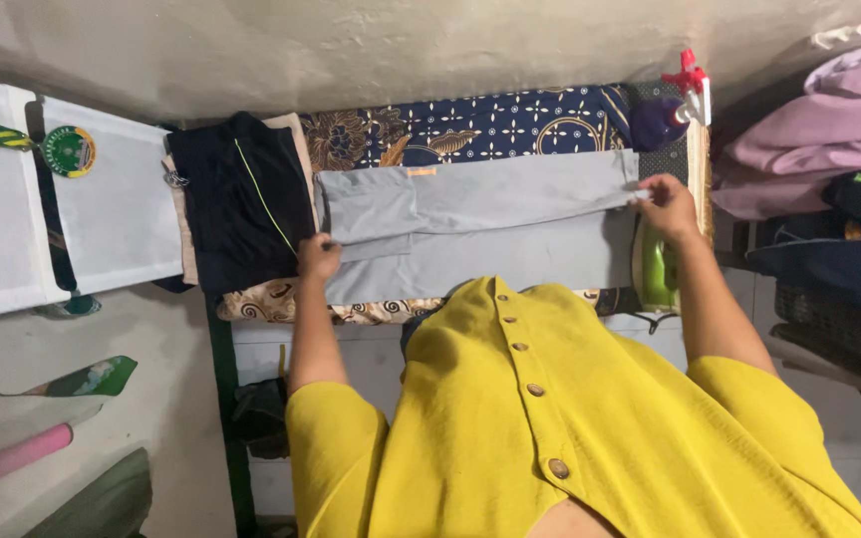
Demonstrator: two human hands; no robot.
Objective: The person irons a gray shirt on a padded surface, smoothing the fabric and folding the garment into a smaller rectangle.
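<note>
Grey trousers (490, 224) lie long axis left-right, spanning both hands: left hand (318, 257) pinches the waist end, right hand (667, 206) pinches the hem, green iron (656, 271) just near-right

Grey trousers (490, 224) lie on a navy, brown-flowered batik cloth (470, 125); beside them a black garment (241, 199) with a thin yellow-green stripe.

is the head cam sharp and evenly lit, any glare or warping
Head view: soft, even light, no glare; faint shadows beside the dark stack. The grey trousers and both hands, left and right, are fairly sharp; the frame edges bend slightly, wide-angle style.
</note>
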